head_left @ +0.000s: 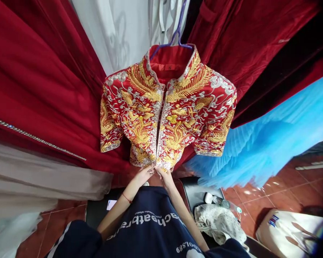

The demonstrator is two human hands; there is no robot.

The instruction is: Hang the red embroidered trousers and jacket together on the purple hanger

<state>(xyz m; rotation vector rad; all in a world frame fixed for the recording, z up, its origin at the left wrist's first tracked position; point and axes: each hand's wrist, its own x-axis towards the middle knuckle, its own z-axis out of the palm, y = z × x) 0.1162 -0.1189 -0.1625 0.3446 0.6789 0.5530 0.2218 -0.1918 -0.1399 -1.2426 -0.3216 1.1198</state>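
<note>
A short-sleeved red jacket (177,111) with gold and silver embroidery hangs upright from a purple hanger (174,37) in front of me. Its stand collar is open at the throat, and a narrow gap runs down the front. At the bottom of that front opening, my left hand (145,173) pinches the jacket's left-side hem edge. My right hand (163,173) pinches the facing edge, close beside it. The fingertips nearly meet; any small fastener between them is too small to make out.
Red cloth (37,82) hangs at the left, with pale tulle (43,172) below. A blue tulle dress (271,132) hangs at the right. Below it, a black seat (193,190) bears a bottle (223,203) and spotted cloth (218,220). A white bag (288,229) sits at lower right.
</note>
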